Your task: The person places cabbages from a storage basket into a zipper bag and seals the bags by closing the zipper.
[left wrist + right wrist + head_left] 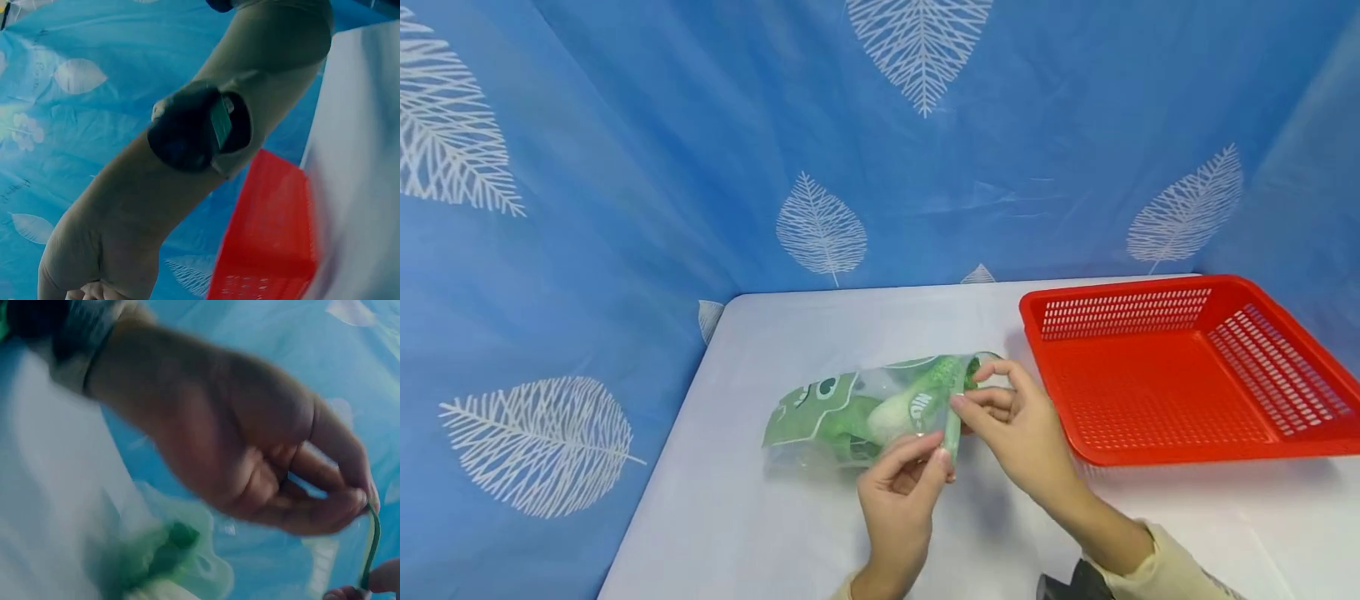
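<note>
A clear plastic bag [797,425] with a printed green face lies on its side on the white table. Inside it show bumpy green and white vegetable-like things [891,417]. A pale green strip [952,429] runs along the bag's right-hand mouth. The left hand [898,504] pinches the lower part of this edge between thumb and index finger. Higher up, the right hand [1022,425] holds the edge with thumb and curled fingers. In the right wrist view, fingertips pinch the green edge [375,540], with other fingertips close below.
A red perforated plastic basket [1150,457] stands to the right of the bag, close to the right hand. Blue cloth [1000,200] with white leaf prints hangs behind and beside the white table [722,517]. In the left wrist view, a sleeved forearm [150,181] wears a dark camera.
</note>
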Motion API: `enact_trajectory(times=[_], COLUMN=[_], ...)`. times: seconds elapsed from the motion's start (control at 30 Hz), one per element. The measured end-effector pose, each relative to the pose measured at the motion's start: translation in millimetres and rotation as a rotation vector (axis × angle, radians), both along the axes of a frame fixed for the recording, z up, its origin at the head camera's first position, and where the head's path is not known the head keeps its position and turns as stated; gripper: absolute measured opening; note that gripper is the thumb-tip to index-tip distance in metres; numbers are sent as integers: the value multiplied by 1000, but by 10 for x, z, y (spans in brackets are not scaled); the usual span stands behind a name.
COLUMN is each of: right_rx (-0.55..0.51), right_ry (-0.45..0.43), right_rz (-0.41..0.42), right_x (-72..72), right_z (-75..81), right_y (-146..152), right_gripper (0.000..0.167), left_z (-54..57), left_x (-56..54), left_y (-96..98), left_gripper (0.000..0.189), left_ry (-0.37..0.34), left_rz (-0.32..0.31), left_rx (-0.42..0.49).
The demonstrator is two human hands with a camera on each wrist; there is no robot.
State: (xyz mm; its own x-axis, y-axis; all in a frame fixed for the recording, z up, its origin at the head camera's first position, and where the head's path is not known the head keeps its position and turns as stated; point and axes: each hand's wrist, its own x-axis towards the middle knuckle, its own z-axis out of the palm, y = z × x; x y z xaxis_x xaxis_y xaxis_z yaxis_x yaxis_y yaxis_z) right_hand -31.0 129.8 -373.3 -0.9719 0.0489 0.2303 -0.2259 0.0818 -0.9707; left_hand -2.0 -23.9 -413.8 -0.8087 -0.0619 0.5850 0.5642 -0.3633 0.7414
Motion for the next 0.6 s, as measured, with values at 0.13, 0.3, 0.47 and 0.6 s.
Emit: enact_trajectory(times=[0.13,0.3,0.47,0.6], right_rx=[-140,-231,-218,-206], right_ry=[-63,-76,-64,-107], right_rz=[-79,-153,-201,-255], right_x=[320,582,629,606], right_z=[-177,-336,-420,-462], right_y=[-2,11,63,123], right_gripper=[35,34,31,29], left_z=[-186,-293,-308,-342], left_x=[193,288,318,369], left_y=[2,-31,-53,-57], left_gripper=[27,32,29,28], left_ry=[4,38,16,-23], left_rz=[-43,-93,-157,-211], left_rx=[-24,-51,-77,-70])
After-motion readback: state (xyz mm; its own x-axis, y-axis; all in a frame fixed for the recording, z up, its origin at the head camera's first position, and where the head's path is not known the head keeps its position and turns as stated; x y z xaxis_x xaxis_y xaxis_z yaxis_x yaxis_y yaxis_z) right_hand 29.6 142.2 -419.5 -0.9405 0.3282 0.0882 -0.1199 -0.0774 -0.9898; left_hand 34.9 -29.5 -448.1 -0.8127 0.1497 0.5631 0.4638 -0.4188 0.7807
